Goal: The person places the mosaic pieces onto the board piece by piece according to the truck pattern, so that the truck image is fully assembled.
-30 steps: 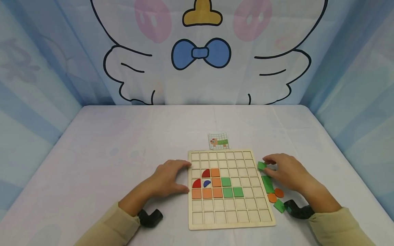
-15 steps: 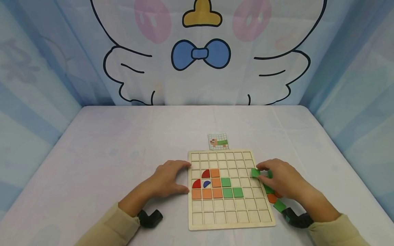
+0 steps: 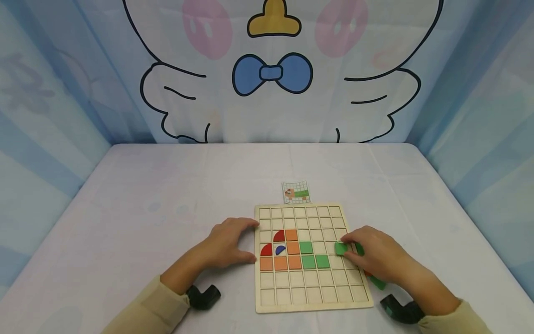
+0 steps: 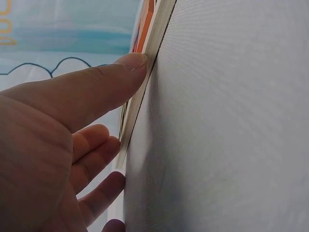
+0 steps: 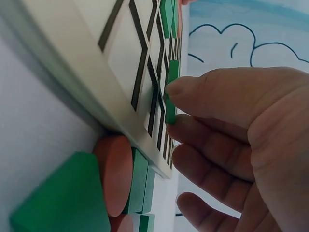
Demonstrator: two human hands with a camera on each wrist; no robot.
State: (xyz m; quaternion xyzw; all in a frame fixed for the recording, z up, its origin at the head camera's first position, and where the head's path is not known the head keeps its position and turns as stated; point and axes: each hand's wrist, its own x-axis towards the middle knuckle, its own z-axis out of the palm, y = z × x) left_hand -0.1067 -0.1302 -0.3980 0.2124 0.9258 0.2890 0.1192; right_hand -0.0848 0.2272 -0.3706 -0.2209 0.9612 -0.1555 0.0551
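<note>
My right hand (image 3: 381,255) pinches a green square tile (image 3: 340,249) between thumb and fingers, over the right part of the pale wooden grid board (image 3: 314,307). In the right wrist view this tile (image 5: 172,92) stands out edge-on past the thumb. My left hand (image 3: 223,242) is at the board's left edge, thumb and fingers spread; its thumb (image 4: 130,65) touches that edge in the left wrist view. Set in the grid are red quarter-round tiles (image 3: 266,250), a blue-and-white tile (image 3: 280,250), several orange squares (image 3: 294,248) and three green squares (image 3: 322,261).
Beyond the board lies a small pattern card (image 3: 295,192) showing a coloured figure on a grid. Loose pieces lie beside the board's right edge, among them a green tile (image 5: 63,198) and an orange disc (image 5: 116,174), partly hidden by the right hand in the head view.
My right hand has brought the green tile from beside the board's right edge leftward and nearer, over the grid. The left hand has stayed at the board's left edge.
</note>
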